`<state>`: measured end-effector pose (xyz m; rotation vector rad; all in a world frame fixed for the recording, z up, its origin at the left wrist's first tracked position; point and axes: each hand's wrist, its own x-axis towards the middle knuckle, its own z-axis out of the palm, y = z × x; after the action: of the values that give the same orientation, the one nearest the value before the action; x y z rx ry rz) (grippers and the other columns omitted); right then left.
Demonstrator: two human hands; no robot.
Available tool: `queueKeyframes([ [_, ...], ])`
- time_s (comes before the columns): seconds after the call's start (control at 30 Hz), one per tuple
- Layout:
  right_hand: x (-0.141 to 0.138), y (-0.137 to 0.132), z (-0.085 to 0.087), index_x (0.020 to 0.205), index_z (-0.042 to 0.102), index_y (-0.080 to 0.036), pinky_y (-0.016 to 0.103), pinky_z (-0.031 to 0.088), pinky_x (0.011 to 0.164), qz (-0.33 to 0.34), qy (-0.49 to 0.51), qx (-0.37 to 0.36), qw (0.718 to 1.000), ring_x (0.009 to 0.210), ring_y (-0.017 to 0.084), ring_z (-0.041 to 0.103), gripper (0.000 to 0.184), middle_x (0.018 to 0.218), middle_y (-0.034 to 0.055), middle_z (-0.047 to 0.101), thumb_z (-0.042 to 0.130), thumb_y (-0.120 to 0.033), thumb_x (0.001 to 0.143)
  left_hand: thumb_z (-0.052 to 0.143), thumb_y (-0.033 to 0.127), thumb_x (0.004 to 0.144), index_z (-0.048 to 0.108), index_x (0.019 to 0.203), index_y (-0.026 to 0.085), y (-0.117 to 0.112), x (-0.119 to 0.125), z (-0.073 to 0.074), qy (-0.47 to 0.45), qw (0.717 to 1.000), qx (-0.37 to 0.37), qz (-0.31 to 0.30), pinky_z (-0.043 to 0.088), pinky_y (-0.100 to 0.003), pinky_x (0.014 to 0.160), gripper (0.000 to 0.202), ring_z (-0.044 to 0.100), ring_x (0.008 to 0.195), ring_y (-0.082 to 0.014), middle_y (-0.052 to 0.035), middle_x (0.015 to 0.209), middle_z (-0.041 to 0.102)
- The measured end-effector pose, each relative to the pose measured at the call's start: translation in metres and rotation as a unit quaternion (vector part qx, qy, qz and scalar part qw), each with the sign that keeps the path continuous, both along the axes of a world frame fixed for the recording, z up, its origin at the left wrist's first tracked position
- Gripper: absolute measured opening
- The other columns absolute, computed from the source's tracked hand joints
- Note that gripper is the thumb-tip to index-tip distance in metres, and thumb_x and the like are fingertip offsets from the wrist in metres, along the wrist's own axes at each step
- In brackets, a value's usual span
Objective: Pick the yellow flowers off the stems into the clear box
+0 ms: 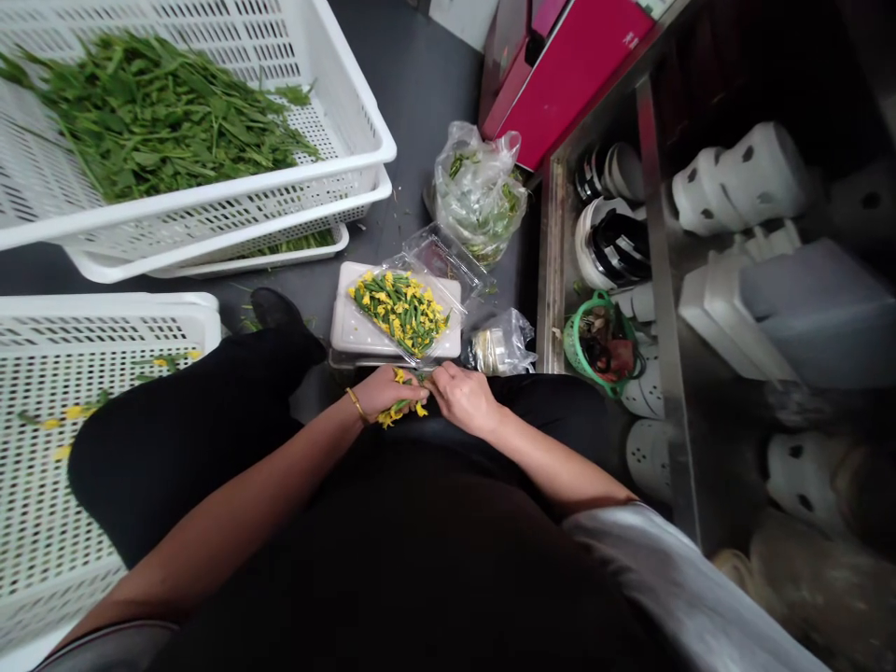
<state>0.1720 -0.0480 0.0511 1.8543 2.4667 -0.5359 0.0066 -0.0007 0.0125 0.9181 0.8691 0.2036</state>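
Observation:
My left hand (pixel 387 390) is closed on a small bunch of yellow flowers with green stems (pixel 400 409), held over my lap. My right hand (pixel 462 396) is closed too, its fingertips pinching at the same bunch from the right. Just beyond both hands a white tray (pixel 350 327) lies on the floor, with a heap of yellow flowers and green buds (pixel 402 308) on it. A gold bracelet sits on my left wrist.
White perforated crates stand at the left: the far one (pixel 350 112) holds leafy greens (pixel 154 112), the near one (pixel 105 327) a few scattered flowers. Plastic bags (pixel 480 191), a clear box, a green basket (pixel 600 343) and a steel shelf (pixel 658 308) with white crockery lie to the right.

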Motion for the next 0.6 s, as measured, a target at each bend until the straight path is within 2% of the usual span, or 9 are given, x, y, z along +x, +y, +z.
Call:
queueKeyframes([
  [0.07, 0.014, 0.014, 0.005, 0.086, 0.06, -0.014, 0.021, 0.039, 0.064, 0.005, 0.035, -0.092, 0.995, 0.072, 0.013, 0.058, 0.024, 0.083, 0.0067, 0.064, 0.043, -0.03, 0.091, 0.067, 0.027, 0.06, 0.061, 0.055, 0.012, 0.003, -0.004, 0.002, -0.031, 0.999, -0.005, -0.021, 0.033, -0.019, 0.041, 0.017, 0.045, 0.041, -0.0073, -0.0001, 0.046, 0.055],
  [0.13, 0.03, 0.035, 0.007, 0.088, 0.061, -0.016, 0.02, 0.039, 0.064, 0.041, 0.065, -0.207, 0.975, 0.07, 0.011, 0.058, 0.016, 0.08, 0.0023, 0.065, 0.054, -0.03, 0.085, 0.068, 0.029, 0.06, 0.064, 0.061, 0.012, 0.006, -0.009, 0.004, -0.104, 0.993, -0.027, -0.055, 0.036, -0.019, 0.042, 0.017, 0.051, 0.046, -0.0095, -0.0038, 0.056, 0.061],
  [0.17, 0.035, 0.046, 0.005, 0.092, 0.062, -0.017, 0.02, 0.04, 0.064, 0.056, 0.063, -0.238, 0.968, 0.071, 0.012, 0.059, 0.017, 0.081, 0.0012, 0.065, 0.06, -0.03, 0.08, 0.069, 0.031, 0.06, 0.066, 0.068, 0.012, 0.007, -0.012, 0.004, -0.147, 0.986, -0.042, -0.072, 0.038, -0.02, 0.042, 0.02, 0.054, 0.05, -0.0114, -0.0063, 0.062, 0.064],
  [0.23, 0.039, 0.067, -0.007, 0.1, 0.061, -0.019, 0.021, 0.041, 0.067, 0.044, 0.027, -0.213, 0.976, 0.078, 0.014, 0.06, 0.025, 0.089, 0.0024, 0.066, 0.061, -0.031, 0.078, 0.07, 0.033, 0.061, 0.069, 0.086, 0.012, 0.009, -0.015, 0.005, -0.214, 0.97, -0.064, -0.092, 0.04, -0.021, 0.041, 0.033, 0.058, 0.056, -0.0148, -0.0102, 0.074, 0.067],
  [0.3, 0.031, 0.085, -0.026, 0.103, 0.061, -0.018, 0.024, 0.043, 0.07, 0.006, -0.044, -0.138, 0.989, 0.087, 0.018, 0.061, 0.026, 0.098, 0.0073, 0.065, 0.054, -0.031, 0.083, 0.071, 0.034, 0.063, 0.068, 0.097, 0.014, 0.009, -0.015, 0.004, -0.229, 0.967, -0.065, -0.093, 0.04, -0.02, 0.041, 0.04, 0.06, 0.059, -0.0154, -0.011, 0.078, 0.068],
  [0.33, 0.024, 0.092, -0.037, 0.102, 0.062, -0.016, 0.026, 0.043, 0.071, -0.005, -0.086, -0.119, 0.989, 0.089, 0.02, 0.061, 0.025, 0.101, 0.0104, 0.064, 0.051, -0.031, 0.085, 0.07, 0.034, 0.065, 0.068, 0.096, 0.014, 0.009, -0.014, 0.003, -0.22, 0.969, -0.061, -0.09, 0.04, -0.02, 0.041, 0.037, 0.059, 0.058, -0.0148, -0.0106, 0.078, 0.068],
  [0.43, 0.006, 0.107, -0.064, 0.099, 0.063, -0.012, 0.027, 0.044, 0.072, 0.015, -0.161, -0.131, 0.978, 0.09, 0.022, 0.062, 0.024, 0.104, 0.0157, 0.063, 0.046, -0.023, 0.086, 0.066, 0.037, 0.071, 0.069, 0.081, 0.012, 0.009, -0.011, 0.0, -0.169, 0.981, -0.05, -0.079, 0.04, -0.019, 0.041, 0.027, 0.058, 0.055, -0.0127, -0.0093, 0.072, 0.067],
  [0.5, 0.003, 0.112, -0.068, 0.099, 0.062, -0.011, 0.027, 0.044, 0.072, 0.022, -0.168, -0.136, 0.976, 0.09, 0.022, 0.062, 0.025, 0.104, 0.016, 0.063, 0.042, -0.019, 0.086, 0.066, 0.038, 0.072, 0.069, 0.074, 0.012, 0.009, -0.009, -0.002, -0.137, 0.987, -0.05, -0.066, 0.04, -0.019, 0.04, 0.027, 0.058, 0.054, -0.0123, -0.0091, 0.07, 0.067],
  [0.6, 0.01, 0.106, -0.049, 0.099, 0.061, -0.013, 0.027, 0.044, 0.072, 0.013, -0.154, -0.107, 0.982, 0.088, 0.022, 0.061, 0.025, 0.103, 0.014, 0.062, 0.042, -0.025, 0.088, 0.069, 0.036, 0.069, 0.068, 0.073, 0.011, 0.01, -0.007, -0.008, -0.077, 0.994, -0.072, -0.024, 0.036, -0.017, 0.039, 0.026, 0.057, 0.052, -0.0112, -0.0082, 0.068, 0.067],
])
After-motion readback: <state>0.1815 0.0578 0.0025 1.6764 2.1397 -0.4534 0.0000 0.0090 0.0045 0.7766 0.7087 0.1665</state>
